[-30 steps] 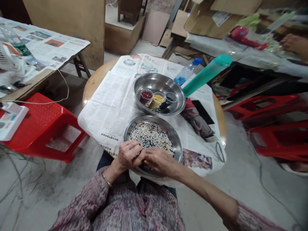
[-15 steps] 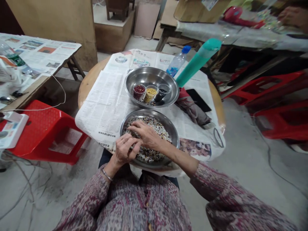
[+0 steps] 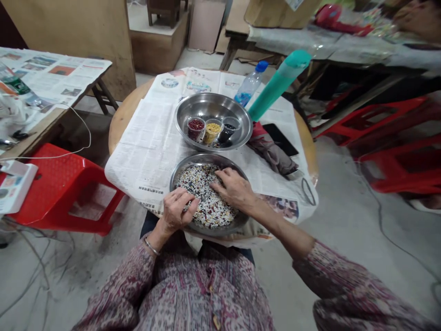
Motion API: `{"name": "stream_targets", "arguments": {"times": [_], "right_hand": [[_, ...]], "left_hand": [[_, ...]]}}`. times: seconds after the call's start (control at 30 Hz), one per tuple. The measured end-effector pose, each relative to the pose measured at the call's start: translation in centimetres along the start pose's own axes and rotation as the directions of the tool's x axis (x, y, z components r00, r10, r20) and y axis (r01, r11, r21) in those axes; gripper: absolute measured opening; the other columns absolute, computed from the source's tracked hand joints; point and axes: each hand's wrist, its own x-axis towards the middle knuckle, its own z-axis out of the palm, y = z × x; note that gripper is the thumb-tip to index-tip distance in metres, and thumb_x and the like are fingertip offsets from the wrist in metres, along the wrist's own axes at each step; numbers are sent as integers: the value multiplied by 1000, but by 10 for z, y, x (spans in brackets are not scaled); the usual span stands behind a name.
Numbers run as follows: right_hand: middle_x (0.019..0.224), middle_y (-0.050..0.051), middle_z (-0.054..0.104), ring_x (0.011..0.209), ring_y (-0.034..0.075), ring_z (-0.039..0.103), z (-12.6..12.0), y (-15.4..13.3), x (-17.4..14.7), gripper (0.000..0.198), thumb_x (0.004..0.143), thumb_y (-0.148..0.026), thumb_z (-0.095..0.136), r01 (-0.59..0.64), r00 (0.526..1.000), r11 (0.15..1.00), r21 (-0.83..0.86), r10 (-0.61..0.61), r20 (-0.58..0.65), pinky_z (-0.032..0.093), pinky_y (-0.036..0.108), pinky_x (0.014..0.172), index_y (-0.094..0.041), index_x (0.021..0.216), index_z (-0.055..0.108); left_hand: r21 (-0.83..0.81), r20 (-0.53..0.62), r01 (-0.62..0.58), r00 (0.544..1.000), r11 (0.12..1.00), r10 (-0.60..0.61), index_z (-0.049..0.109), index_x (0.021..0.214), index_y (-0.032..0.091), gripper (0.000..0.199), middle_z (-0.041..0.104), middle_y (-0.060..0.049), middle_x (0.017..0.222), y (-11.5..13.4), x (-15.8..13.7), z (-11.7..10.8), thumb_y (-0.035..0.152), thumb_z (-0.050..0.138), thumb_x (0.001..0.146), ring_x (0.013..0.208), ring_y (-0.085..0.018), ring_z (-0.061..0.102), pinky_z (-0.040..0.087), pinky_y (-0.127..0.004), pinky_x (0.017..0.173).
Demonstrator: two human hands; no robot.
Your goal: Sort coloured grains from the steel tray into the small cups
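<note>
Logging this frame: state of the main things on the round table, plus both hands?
red-filled cup: nearly full
yellow-filled cup: nearly full
black-filled cup: part full
far bowl: upright, bearing those cups
near bowl: upright, uncovered
mixed pieces: loose in near bowl
bottle: capped
teal tube: slanted
newspaper: spread out
cloth bundle: crumpled
left hand: fingers curled, grip unclear
right hand: fingers parted, at the pieces
</note>
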Motion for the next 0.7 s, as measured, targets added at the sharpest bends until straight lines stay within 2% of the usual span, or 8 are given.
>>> {"name": "stream_targets", "arguments": {"times": [0.1,0.23,0.3,0.37,0.47,0.53,0.6,0.7], "right_hand": [[103,9,67,95,23,64,-2,-17,-9,19,90,-26,60,117,981,984,137,-136,139,51,37,86,-22,106,69],[95,4,68,85,17,64,-29,-24,-27,14,91,-23,59,213,911,928,306,-301,281,49,32,80,-24,98,71],[90,2,69,79,16,63,-43,-21,-35,16,88,-17,59,210,871,935,285,-312,380,47,29,74,-26,90,73],[81,1,70,73,16,62,-51,-18,-42,22,82,-9,60,215,816,959,182,-279,507,45,28,69,-26,79,73],[74,1,70,72,17,63,-49,-19,-46,26,77,-3,58,280,754,958,57,-257,605,46,28,67,-25,70,71],[85,3,73,84,19,66,-42,-22,-42,28,79,-2,56,340,765,939,59,-312,564,50,29,76,-24,79,73],[107,5,73,102,21,66,-33,-25,-33,33,82,-3,54,376,821,925,52,-358,444,53,34,88,-24,98,74],[133,8,63,123,25,57,-22,-25,-17,42,86,-6,52,362,908,932,-2,-352,228,51,43,101,-25,120,68]], "left_hand": [[-8,-1,-8,1000,1000,8,55,81,19,14,60,0,69,1,1,-1,15,56,94,69,-15,57,47,-29,69],[-16,9,-4,1000,1000,4,55,82,18,13,60,0,69,2,1,-2,14,56,94,69,-15,56,46,-29,69],[-16,9,-1,1000,1000,1,55,81,19,14,61,0,69,2,2,-2,14,56,94,68,-15,56,46,-29,70],[-19,5,3,1000,1000,-3,55,80,19,15,60,0,68,2,2,-1,15,56,95,68,-14,56,46,-28,70],[-21,4,6,1000,1000,-6,55,79,18,16,61,0,67,2,3,-1,15,55,95,67,-14,56,46,-28,69],[-10,10,14,1000,1000,-13,55,79,18,17,61,-1,68,3,3,-1,16,55,95,67,-14,56,47,-29,69],[1,10,15,1000,1000,-15,55,79,18,17,62,-1,69,3,3,-2,17,55,96,67,-14,57,47,-29,69],[-6,3,2,1000,1000,-2,55,79,18,16,62,-1,68,3,4,-2,16,55,95,67,-15,57,47,-29,68]]}}
